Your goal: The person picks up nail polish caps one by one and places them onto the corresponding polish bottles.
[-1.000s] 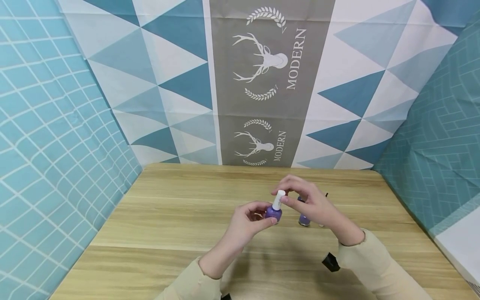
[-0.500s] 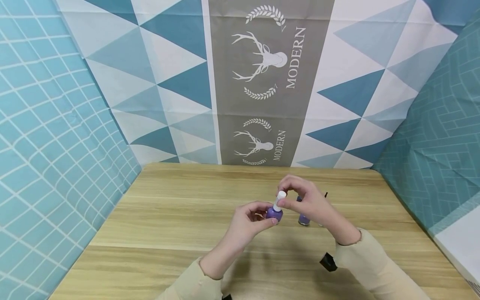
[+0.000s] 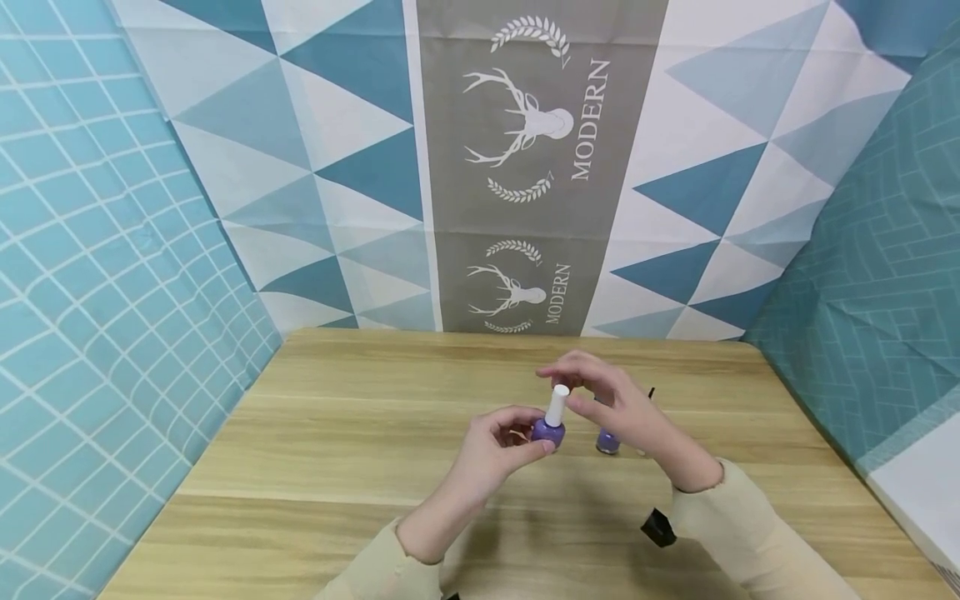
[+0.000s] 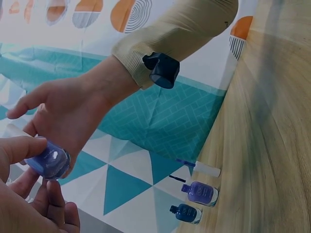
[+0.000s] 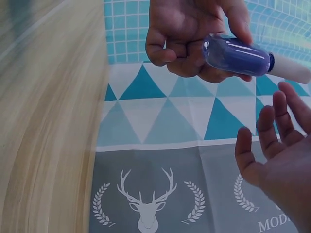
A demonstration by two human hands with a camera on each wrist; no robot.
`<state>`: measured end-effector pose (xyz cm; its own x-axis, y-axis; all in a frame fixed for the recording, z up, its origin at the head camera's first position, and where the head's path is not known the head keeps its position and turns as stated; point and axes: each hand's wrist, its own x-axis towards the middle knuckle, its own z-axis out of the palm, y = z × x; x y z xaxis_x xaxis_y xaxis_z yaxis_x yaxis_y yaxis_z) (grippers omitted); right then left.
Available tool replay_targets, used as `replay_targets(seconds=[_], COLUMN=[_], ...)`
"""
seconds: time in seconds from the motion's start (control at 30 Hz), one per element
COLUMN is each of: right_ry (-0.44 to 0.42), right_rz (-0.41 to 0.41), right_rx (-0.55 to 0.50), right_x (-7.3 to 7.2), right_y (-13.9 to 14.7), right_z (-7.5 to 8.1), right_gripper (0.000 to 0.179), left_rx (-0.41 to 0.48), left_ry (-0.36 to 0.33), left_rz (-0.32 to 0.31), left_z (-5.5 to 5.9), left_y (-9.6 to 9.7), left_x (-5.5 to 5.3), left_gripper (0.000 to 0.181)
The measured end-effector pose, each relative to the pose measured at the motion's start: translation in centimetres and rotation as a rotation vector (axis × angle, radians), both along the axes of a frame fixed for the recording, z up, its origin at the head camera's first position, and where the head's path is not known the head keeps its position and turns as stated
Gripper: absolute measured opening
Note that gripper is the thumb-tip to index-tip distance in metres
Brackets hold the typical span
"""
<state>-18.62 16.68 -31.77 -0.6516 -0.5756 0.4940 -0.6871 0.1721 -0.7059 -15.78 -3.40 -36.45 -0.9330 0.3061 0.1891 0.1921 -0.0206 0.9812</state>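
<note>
My left hand (image 3: 495, 442) grips a purple nail polish bottle (image 3: 548, 431) between thumb and fingers, raised above the table and slightly tilted. Its white cap (image 3: 557, 406) is seated on the neck. Around that cap, my right hand (image 3: 611, 400) is held with relaxed, spread fingers, the thumb close beside it in the head view. In the right wrist view, the fingers of the right hand (image 5: 286, 145) are apart from the white cap (image 5: 291, 69). Behind the right hand, another purple bottle (image 3: 608, 442) stands on the table, partly hidden.
On the wooden table (image 3: 337, 467), the left wrist view shows an uncapped purple bottle (image 4: 200, 192), an uncapped dark blue bottle (image 4: 186, 213) and a white brush cap (image 4: 208, 169) standing brush up. Patterned cloth (image 3: 517, 167) hangs behind the table.
The right hand's fingers close in on the cap half a second ago, and now they are spread away from it. The left hand keeps its grip on the bottle almost unmoved.
</note>
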Motion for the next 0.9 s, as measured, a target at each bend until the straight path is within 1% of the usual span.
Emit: replay_targets(seconds=[0.2, 0.33, 0.57, 0.73, 0.9], right_ry=[0.034, 0.052, 0.050, 0.054, 0.070], right_rz=[0.098, 0.116, 0.110, 0.065, 0.051], right_rx=[-0.021, -0.014, -0.012, -0.013, -0.014], right_x=[0.14, 0.21, 0.12, 0.07, -0.09], right_y=[0.20, 0.20, 0.35, 0.38, 0.31], right_z=[-0.02, 0.12, 0.10, 0.10, 0.12], right_gripper=[0.033, 0.033, 0.028, 0.024, 0.022], left_rx=[-0.015, -0.015, -0.012, -0.007, 0.004], left_ry=[-0.008, -0.008, -0.010, -0.009, -0.007], left_rz=[-0.008, -0.012, -0.009, -0.010, -0.014], left_z=[-0.13, -0.16, 0.00, 0.15, 0.14], left_y=[-0.12, -0.14, -0.08, -0.07, -0.04], left_x=[0.23, 0.27, 0.29, 0.29, 0.22], left_gripper=[0.028, 0.028, 0.029, 0.029, 0.029])
